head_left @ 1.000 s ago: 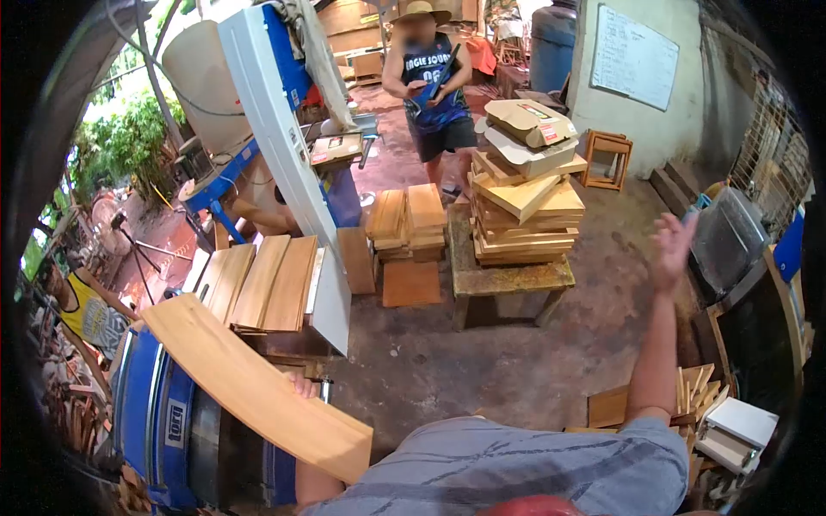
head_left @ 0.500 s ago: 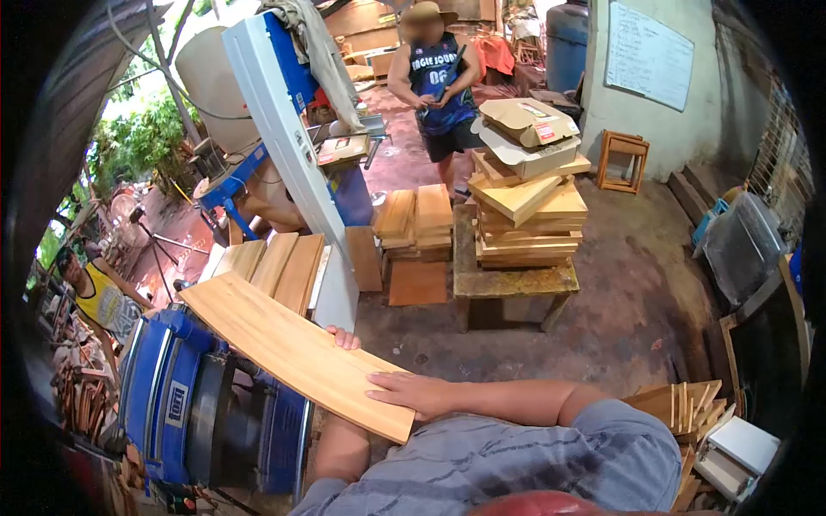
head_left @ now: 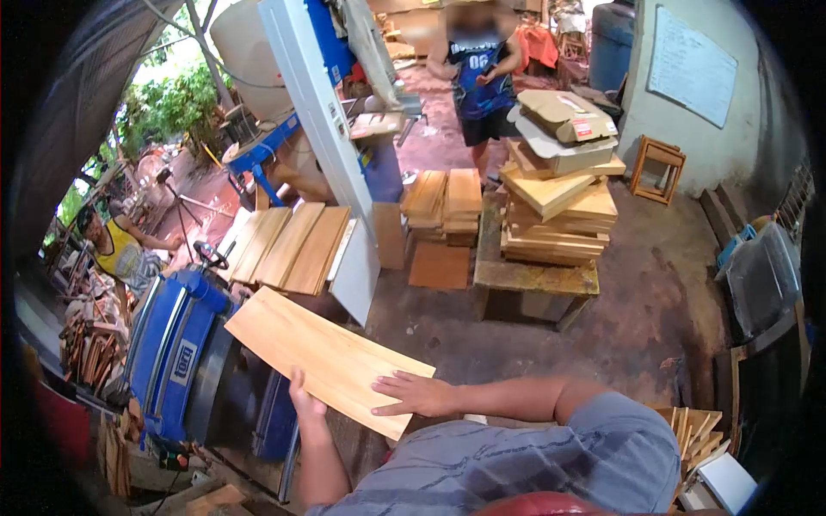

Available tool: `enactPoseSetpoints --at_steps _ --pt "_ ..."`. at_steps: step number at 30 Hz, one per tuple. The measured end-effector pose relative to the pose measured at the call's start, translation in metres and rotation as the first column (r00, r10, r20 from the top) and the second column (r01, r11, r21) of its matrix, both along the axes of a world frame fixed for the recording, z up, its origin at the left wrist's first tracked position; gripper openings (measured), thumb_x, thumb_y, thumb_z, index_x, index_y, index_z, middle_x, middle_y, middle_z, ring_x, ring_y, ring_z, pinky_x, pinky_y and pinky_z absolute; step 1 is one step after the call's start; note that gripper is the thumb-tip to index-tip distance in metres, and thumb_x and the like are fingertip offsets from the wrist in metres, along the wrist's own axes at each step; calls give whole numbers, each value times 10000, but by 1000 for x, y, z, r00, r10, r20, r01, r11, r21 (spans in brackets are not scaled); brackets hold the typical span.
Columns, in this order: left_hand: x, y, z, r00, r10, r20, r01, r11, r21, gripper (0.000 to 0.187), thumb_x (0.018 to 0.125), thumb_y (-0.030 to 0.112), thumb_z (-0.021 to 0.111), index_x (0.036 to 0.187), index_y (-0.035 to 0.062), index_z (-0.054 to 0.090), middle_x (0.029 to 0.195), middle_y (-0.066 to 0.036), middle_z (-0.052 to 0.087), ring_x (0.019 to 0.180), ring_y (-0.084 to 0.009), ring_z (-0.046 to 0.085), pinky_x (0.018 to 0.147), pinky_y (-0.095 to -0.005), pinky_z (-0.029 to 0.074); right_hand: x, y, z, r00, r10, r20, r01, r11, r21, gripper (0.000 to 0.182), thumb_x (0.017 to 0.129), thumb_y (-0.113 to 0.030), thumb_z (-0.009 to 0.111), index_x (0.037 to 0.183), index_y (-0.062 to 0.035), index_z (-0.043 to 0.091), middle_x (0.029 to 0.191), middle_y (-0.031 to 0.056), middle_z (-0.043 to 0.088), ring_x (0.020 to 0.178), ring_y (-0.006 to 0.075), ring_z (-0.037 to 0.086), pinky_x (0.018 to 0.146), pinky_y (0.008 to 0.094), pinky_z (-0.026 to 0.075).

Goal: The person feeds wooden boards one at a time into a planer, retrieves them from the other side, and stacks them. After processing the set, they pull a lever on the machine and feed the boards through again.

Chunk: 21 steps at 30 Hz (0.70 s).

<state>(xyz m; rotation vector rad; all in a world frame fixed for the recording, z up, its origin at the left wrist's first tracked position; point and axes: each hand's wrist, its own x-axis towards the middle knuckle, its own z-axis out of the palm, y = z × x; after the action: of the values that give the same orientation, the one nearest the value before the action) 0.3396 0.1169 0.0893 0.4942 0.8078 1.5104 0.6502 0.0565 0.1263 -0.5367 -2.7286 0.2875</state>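
A pale wooden board (head_left: 323, 353) slants across the space before me, its far left end beside a blue machine (head_left: 172, 361). My left hand (head_left: 306, 397) grips the board's near edge, the thumb up along the side and the other fingers partly hidden beneath. Near the right end, my right hand (head_left: 417, 393) lies flat on the top face with its fingers spread.
Planks (head_left: 297, 249) lie behind the board, beside a white upright panel (head_left: 323, 146). A bench (head_left: 538, 277) carries stacked boards (head_left: 559, 228) and a cardboard box (head_left: 566, 116). One person (head_left: 477, 73) stands beyond; another (head_left: 129, 249) is at far left.
My left hand has shifted from the board's far edge to its near edge. The board has moved slightly right and down in view. My right hand stays on its top face.
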Motion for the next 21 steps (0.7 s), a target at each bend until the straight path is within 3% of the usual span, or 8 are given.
enactPoseSetpoints --at_steps 4,6,10,16,18,19,20,21 --pt "-41 -22 -30 998 45 -41 -49 994 -96 516 958 227 519 1392 -5 367 1316 -175 512 1179 -314 540 989 -460 465 -40 1 -18 998 43 54 -46 998 50 596 940 -143 343 1490 -357 261 1538 205 238 1425 360 248 1163 516 216" --pt "-62 -36 -34 986 153 -71 -160 980 -121 484 968 171 498 1394 -12 359 1302 -185 516 1157 -318 556 960 -459 487 -68 3 -32 993 106 44 -109 991 76 579 940 -161 353 1488 -328 275 1534 204 249 1418 367 263 1155 529 224" --pt "-115 -59 -41 959 269 -86 -278 952 -125 487 982 200 510 1394 -13 360 1300 -190 519 1148 -327 562 937 -457 509 -136 5 -41 981 179 73 -184 980 76 533 948 -185 360 1473 -251 306 1516 214 280 1410 375 276 1145 540 229" --pt "-228 -81 -63 944 308 -120 -327 921 -212 480 983 203 522 1389 -11 381 1301 -194 530 1123 -327 583 915 -449 528 -256 1 -61 954 253 162 -254 967 -20 540 943 -175 376 1474 -139 283 1513 220 278 1414 371 269 1137 548 238" --pt "-261 -82 -72 944 314 -103 -329 920 -214 463 968 189 554 1364 -8 418 1281 -193 548 1118 -317 590 915 -450 530 -295 5 -102 961 274 34 -274 962 4 510 950 -175 382 1457 -149 328 1490 232 298 1388 367 299 1135 514 255" --pt "-268 -84 -60 945 321 -69 -328 919 -218 455 949 182 592 1334 -13 449 1240 -175 576 1091 -308 602 903 -447 532 -316 1 -67 978 139 158 -19 806 -592 524 946 -177 393 1464 -140 320 1482 229 311 1370 369 317 1137 483 262" --pt "-283 -84 -68 923 362 -128 -383 882 -275 448 928 177 628 1300 -21 477 1199 -152 600 1051 -282 616 890 -422 529 -322 2 -67 944 243 225 -193 956 -222 522 935 -168 411 1451 -114 350 1465 219 344 1352 376 345 1133 461 271" --pt "-299 -81 -92 909 402 -104 -415 869 -268 431 911 160 648 1274 -23 503 1187 -138 606 1018 -256 623 882 -395 522 -329 6 -79 960 275 60 -267 957 -117 511 926 -158 426 1433 -108 390 1456 207 369 1346 378 361 1126 463 276"
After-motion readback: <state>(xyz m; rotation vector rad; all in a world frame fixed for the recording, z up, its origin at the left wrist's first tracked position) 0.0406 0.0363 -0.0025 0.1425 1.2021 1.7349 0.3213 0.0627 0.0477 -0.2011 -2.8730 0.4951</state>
